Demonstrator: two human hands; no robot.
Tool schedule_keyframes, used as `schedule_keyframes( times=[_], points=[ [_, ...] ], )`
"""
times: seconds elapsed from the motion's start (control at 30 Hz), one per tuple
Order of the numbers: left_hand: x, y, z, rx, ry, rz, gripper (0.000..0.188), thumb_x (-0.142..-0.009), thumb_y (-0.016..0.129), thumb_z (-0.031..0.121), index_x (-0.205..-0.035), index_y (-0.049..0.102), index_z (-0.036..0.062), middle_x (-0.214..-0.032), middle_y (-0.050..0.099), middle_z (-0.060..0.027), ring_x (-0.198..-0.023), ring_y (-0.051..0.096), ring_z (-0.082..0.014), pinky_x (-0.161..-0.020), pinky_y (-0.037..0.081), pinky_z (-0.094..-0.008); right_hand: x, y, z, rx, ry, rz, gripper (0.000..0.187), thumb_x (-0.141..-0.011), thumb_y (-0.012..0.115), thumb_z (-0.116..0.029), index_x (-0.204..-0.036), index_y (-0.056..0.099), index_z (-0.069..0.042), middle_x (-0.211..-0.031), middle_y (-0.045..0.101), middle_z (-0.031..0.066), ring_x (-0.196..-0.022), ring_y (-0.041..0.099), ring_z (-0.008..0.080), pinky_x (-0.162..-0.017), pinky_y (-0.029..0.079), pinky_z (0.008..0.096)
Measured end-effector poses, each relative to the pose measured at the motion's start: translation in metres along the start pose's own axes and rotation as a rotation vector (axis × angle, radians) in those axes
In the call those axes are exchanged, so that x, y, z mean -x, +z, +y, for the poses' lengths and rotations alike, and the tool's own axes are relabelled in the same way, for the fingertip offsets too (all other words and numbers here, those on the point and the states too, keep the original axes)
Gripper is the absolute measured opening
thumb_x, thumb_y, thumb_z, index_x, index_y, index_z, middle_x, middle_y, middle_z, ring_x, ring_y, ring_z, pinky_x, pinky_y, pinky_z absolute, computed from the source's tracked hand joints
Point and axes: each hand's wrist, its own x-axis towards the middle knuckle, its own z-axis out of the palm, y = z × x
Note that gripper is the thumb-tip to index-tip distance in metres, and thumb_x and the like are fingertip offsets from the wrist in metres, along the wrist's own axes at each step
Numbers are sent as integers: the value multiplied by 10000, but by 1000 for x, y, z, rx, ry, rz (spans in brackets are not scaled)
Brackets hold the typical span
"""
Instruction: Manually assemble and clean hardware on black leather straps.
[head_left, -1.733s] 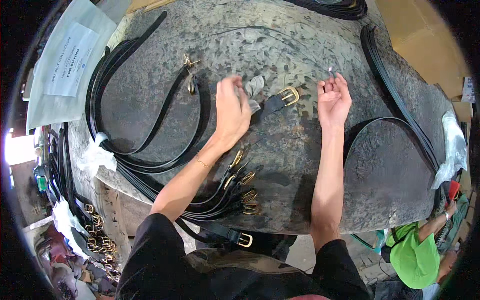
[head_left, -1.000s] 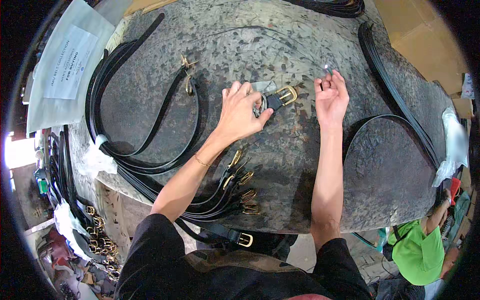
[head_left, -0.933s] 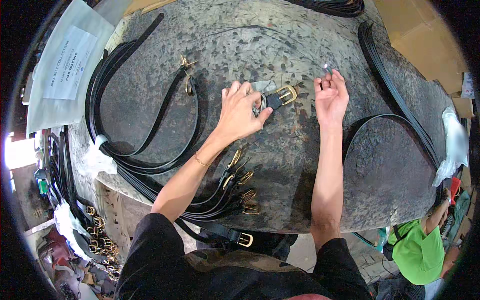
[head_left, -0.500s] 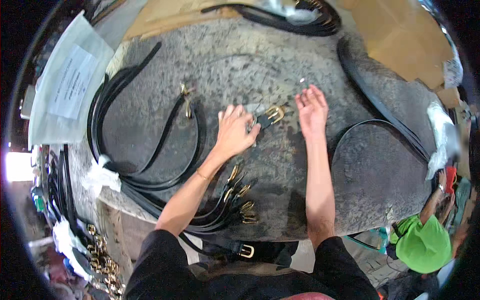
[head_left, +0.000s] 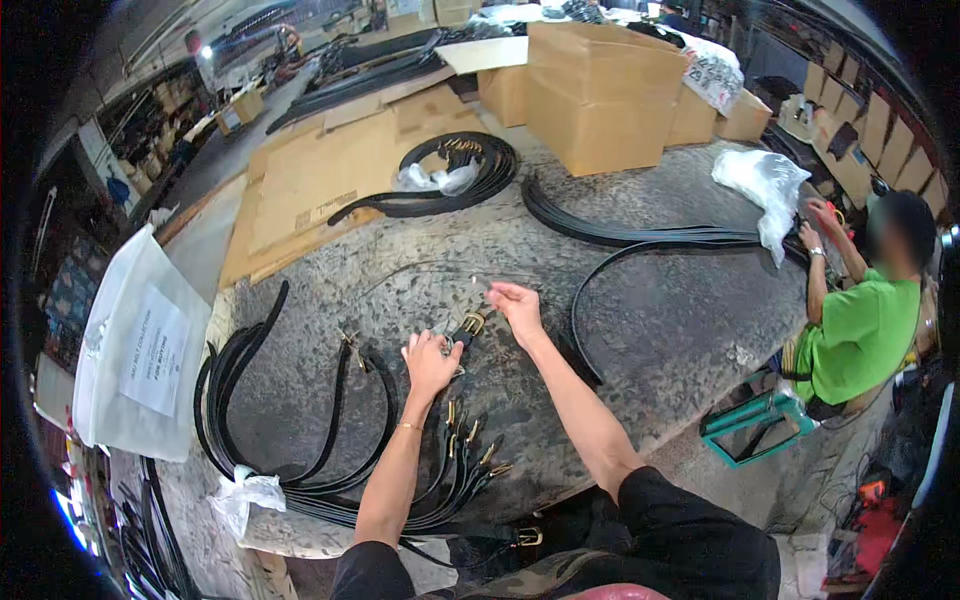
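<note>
On the grey, stained table my left hand (head_left: 430,362) is closed over the strap end of a black belt. The belt's gold buckle (head_left: 472,324) sticks out past my thumb. My right hand (head_left: 516,310) is just right of the buckle, apart from it, fingers loosely bent and pointing left with nothing seen in them. A tiny whitish bit (head_left: 474,280) shows just beyond those fingertips; its kind is too small to tell. Below my left hand several black straps with gold metal ends (head_left: 475,450) fan out on the table. What lies under my left palm is hidden.
A white plastic bin (head_left: 145,350) stands at the left beside looped black straps (head_left: 225,400). Coiled belts (head_left: 490,175) lie on flat cardboard (head_left: 300,195) at the back, near a carton (head_left: 600,100). A person in green (head_left: 860,330) works at the right, next to long black straps (head_left: 640,237).
My view has tilted up, showing more of the room. My right hand has turned from palm up to fingers pointing left, nearer the buckle. The left hand stays on the belt.
</note>
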Motion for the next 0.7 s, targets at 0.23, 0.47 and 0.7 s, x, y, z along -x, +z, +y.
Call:
schedule_keyframes(
  times=[0.23,0.47,0.7],
  points=[
    [5,0,-15,62,-59,-59,331,-797,638,389,-862,642,65,-1028,601,-126,-1066,509,-350,-917,348,-529,153,-69,-74,6,40,17,288,-882,670,-25,-1126,606,114,-1010,704,181,-826,679,187,-759,562,286],
    [5,-12,-37,141,87,-178,416,-814,668,382,-1086,606,74,-1143,570,-151,-1116,490,-363,-953,387,-488,274,-204,-138,562,-111,427,171,-850,675,-2,-1013,704,40,-953,717,83,-812,655,123,-761,529,262],
    [23,-44,-44,145,220,-218,490,-847,682,247,-1211,536,-47,-1231,537,-216,-1148,487,-397,-988,389,-442,317,-223,-138,957,-630,569,174,-823,694,35,-991,712,-9,-895,700,106,-805,656,182,-729,513,280]
  ],
)
